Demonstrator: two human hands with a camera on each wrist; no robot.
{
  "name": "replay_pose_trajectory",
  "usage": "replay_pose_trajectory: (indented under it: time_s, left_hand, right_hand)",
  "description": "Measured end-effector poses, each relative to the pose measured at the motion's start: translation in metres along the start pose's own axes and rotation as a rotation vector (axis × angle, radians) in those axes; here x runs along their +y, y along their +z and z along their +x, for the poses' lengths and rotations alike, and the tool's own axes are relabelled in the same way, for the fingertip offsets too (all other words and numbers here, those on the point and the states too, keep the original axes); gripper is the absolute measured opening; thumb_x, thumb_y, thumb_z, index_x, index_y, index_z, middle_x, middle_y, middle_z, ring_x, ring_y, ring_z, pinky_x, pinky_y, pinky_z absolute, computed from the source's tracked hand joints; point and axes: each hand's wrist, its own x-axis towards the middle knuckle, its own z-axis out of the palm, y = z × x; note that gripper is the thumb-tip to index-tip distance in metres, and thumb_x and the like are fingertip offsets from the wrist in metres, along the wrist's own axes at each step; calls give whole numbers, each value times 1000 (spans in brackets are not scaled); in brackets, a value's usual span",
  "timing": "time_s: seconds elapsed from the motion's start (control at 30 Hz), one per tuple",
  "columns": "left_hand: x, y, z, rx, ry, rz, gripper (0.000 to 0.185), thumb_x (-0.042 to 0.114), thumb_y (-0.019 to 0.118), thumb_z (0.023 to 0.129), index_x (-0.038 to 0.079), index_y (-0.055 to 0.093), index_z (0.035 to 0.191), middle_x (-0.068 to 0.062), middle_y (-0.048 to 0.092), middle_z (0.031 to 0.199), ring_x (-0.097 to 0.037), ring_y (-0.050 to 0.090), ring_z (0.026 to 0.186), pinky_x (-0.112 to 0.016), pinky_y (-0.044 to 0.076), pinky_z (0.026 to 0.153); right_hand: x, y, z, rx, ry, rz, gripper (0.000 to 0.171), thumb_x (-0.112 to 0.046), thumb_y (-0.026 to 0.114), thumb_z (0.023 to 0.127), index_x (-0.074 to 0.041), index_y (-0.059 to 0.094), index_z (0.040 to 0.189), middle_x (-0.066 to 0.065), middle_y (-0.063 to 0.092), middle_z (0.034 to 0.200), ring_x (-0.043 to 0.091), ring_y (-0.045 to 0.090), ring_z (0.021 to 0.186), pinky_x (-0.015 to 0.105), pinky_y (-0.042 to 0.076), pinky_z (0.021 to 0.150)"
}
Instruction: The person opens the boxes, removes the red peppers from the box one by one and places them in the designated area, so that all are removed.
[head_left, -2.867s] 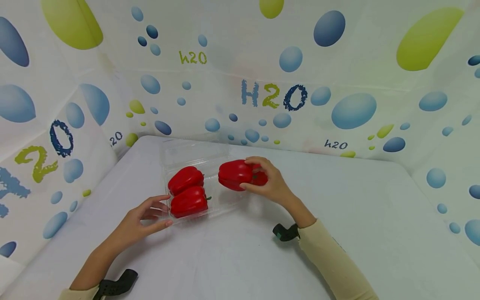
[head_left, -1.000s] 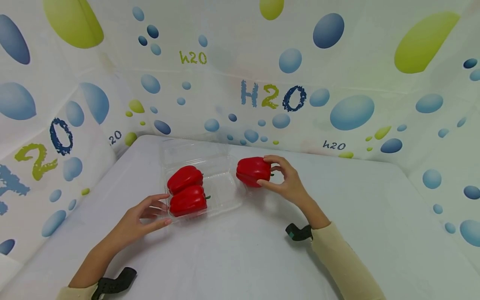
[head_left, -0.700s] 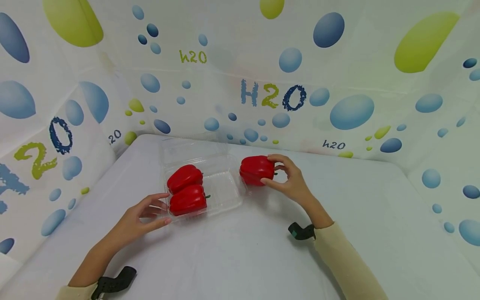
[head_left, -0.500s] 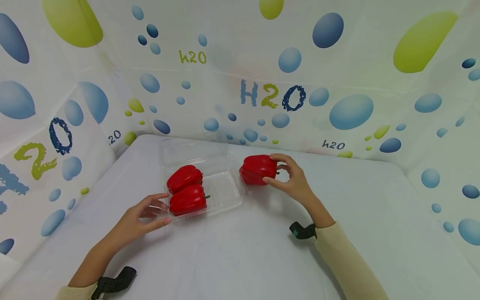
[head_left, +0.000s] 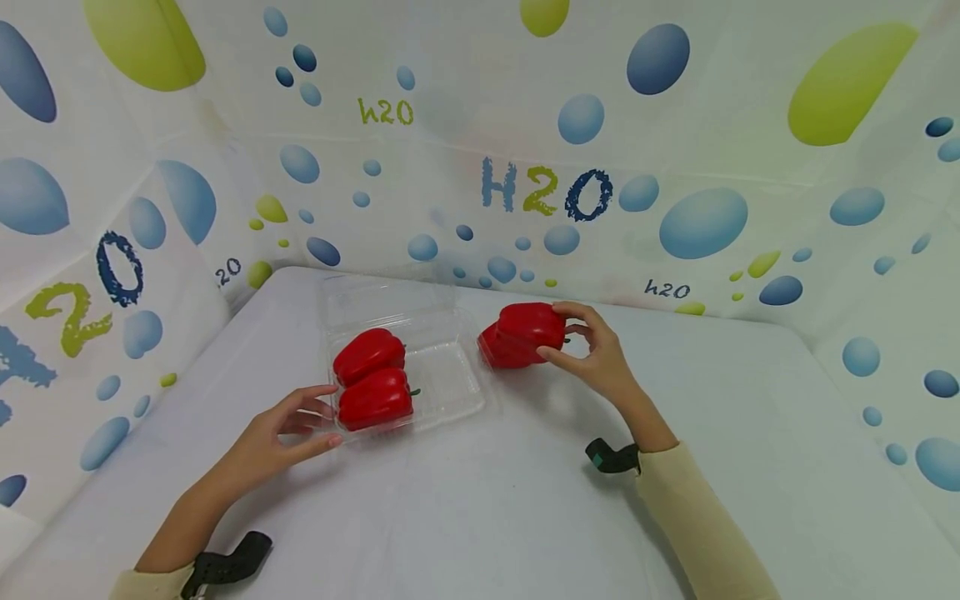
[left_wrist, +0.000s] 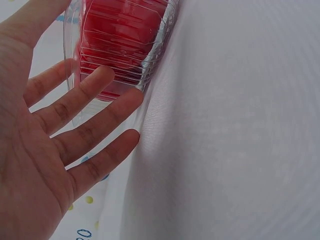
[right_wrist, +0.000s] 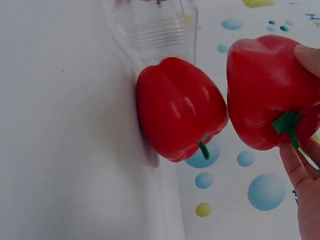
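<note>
A white, matte desk [head_left: 465, 517] is carrying all items; it is standing inside a three-sided enclosure of white sheeting [head_left: 697, 125] printed with blue and green bubbles and "H2O" lettering. The sheeting is meeting the desk along its far edge and both side edges.

A clear, thin-walled plastic clamshell tray [head_left: 450, 379], ribbed along its walls, is sitting near the far left corner of the desk with its lid lying open behind it. Two glossy red bell peppers [head_left: 371, 379] are lying side by side in the tray's left half; the right half is showing bare plastic.

The left hand [head_left: 281, 433] is resting open on the desk, its straight fingers [left_wrist: 102, 112] touching the near left corner of the tray.

The right hand [head_left: 596, 354] is gripping a red bell pepper [head_left: 532, 325] by its stem end, thumb and fingers curled around it. This held pepper is sitting above and against another red pepper [right_wrist: 177, 112], which is lying on the desk just beside the tray's right wall. Both are smooth, lobed and shiny, with short green stems.
</note>
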Motion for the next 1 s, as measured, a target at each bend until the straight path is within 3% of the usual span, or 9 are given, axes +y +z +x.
replay_pose_trajectory:
  time_s: [0.23, 1.0]
  left_hand:
    - [3, 0, -2, -3, 19, -12, 63, 24, 74, 79, 18, 44, 134, -6, 62, 109, -22, 62, 98, -15, 50, 75]
    - [5, -1, -2, -5, 12, -14, 63, 25, 73, 79, 17, 44, 134, -7, 61, 109, -22, 61, 99, -16, 50, 75]
  right_hand:
    - [1, -5, 0, 18, 13, -20, 59, 1, 73, 75, 5, 45, 127, 18, 51, 127, 26, 47, 114, 13, 45, 87]
    - [6, -14, -1, 45, 30, -35, 60, 2, 72, 76, 6, 43, 128, 20, 49, 129, 29, 47, 116, 11, 43, 88]
